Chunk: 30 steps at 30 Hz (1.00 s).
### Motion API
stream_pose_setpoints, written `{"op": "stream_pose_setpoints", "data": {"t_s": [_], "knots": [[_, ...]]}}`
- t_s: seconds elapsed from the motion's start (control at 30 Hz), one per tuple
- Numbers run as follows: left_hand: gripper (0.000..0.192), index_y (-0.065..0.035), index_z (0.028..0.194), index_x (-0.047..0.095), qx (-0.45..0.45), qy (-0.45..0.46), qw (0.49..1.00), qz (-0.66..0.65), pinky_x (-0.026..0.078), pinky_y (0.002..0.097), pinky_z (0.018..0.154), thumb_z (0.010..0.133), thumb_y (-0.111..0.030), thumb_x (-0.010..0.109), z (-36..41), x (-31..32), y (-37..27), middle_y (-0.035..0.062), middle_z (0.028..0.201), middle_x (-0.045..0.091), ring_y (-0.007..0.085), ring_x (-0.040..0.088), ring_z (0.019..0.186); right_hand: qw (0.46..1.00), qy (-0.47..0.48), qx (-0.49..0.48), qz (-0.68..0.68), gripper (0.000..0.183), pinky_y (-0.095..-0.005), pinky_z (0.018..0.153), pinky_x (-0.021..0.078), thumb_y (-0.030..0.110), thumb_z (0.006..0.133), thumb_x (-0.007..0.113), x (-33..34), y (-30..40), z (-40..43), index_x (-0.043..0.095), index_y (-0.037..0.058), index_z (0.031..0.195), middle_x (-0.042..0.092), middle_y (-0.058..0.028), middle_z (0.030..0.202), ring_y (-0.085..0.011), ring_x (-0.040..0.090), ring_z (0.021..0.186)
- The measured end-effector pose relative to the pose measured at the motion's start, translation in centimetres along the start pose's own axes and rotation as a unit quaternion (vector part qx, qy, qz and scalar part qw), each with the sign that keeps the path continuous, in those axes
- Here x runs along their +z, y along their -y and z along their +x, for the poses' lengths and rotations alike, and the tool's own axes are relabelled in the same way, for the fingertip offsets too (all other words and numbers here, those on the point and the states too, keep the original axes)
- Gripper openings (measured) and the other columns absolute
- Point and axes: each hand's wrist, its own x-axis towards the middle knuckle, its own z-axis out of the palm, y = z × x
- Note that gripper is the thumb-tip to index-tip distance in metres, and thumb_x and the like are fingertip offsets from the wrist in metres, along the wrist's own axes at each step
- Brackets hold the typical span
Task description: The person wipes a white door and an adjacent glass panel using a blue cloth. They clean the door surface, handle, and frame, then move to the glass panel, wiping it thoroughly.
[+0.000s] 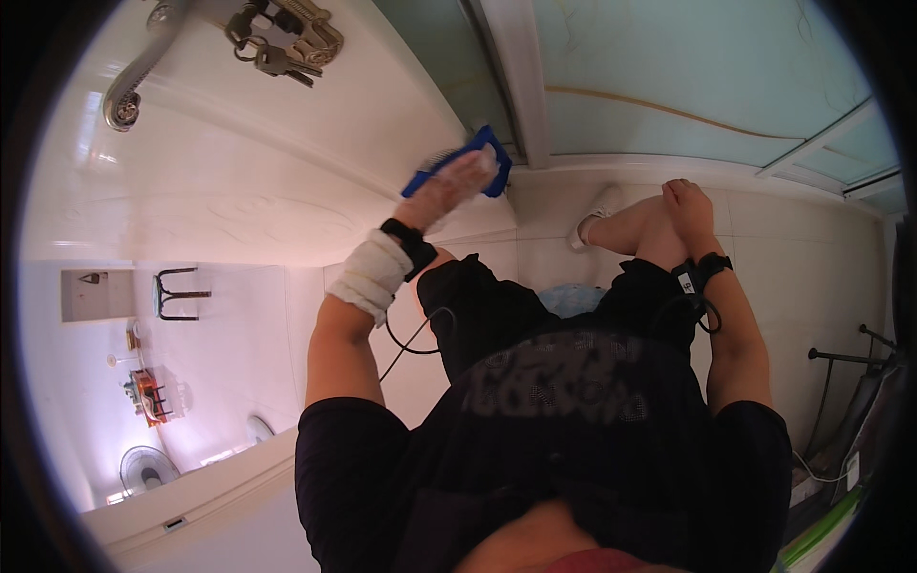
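Note:
My left hand (453, 185), in a thin clear plastic glove, presses a blue cloth (497, 161) against the lower edge of a white panel door (286, 172). Motion blurs the hand and cloth slightly, and part of the cloth is hidden under the fingers. A white towel-like wrap (369, 276) and a black strap are around that forearm and wrist. My right hand (689, 208) rests on my bent right knee with its fingers folded together, holding nothing. A black band (713, 266) circles the right wrist.
A metal lever handle (129, 93) and a bunch of keys (276, 61) in the lock plate stick out from the door. Beyond my knees stands a framed glass partition (688, 79). A dark metal frame (845, 356) is at the right; a stool (172, 294) and fan (149, 467) are at the left.

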Motion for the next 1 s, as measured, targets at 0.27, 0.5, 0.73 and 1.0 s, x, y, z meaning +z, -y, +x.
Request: {"op": "stream_pose_setpoints", "data": {"t_s": [0.27,0.5,0.73,1.0], "knots": [[0.089,-0.0223,0.16,0.007,-0.491,-0.021,0.834,-0.252,0.005,0.0747,0.11,0.094,-0.071,0.042,-7.5,0.2,7.9,0.0194,0.166,-0.002,0.0537,-0.001,0.148,0.999,0.036,0.009,0.012,0.026,-0.045,0.08,0.0526,0.027,0.097,0.055,-0.3,0.0,1.2,0.07,0.0057,0.098,0.07,-0.0138,0.098,-0.0349,0.065,0.093],[0.095,-0.0047,0.157,-0.011,-0.67,-0.05,0.678,-0.298,0.007,0.0764,0.109,0.099,-0.056,0.044,-1.4,-1.9,3.7,0.0272,0.161,-0.016,0.064,-0.005,0.142,0.998,0.068,-0.006,0.01,0.03,-0.0457,0.081,0.0517,0.029,0.098,0.054,0.1,-1.0,2.4,0.07,0.0045,0.1,0.07,-0.0151,0.099,-0.0366,0.065,0.093],[0.087,0.0135,0.151,0.0,-0.843,-0.049,0.36,-0.397,0.0,0.0626,0.118,0.1,-0.039,0.046,5.5,-4.5,-2.6,0.0401,0.157,-0.005,0.0568,-0.004,0.146,0.998,0.065,-0.022,0.004,0.029,-0.0466,0.079,0.0515,0.03,0.097,0.055,0.6,-2.4,2.9,0.07,0.0042,0.098,0.07,-0.0159,0.098,-0.0382,0.065,0.091],[0.113,0.0117,0.149,0.009,-0.814,0.112,0.147,-0.551,0.013,0.0566,0.118,0.081,-0.051,0.073,6.4,-5.9,-10.8,0.031,0.157,0.015,0.0484,0.019,0.142,0.995,0.097,-0.019,-0.007,0.03,-0.0464,0.077,0.0517,0.031,0.097,0.056,0.5,-1.3,3.1,0.071,0.0048,0.101,0.07,-0.0175,0.097,-0.0389,0.066,0.088]]}}
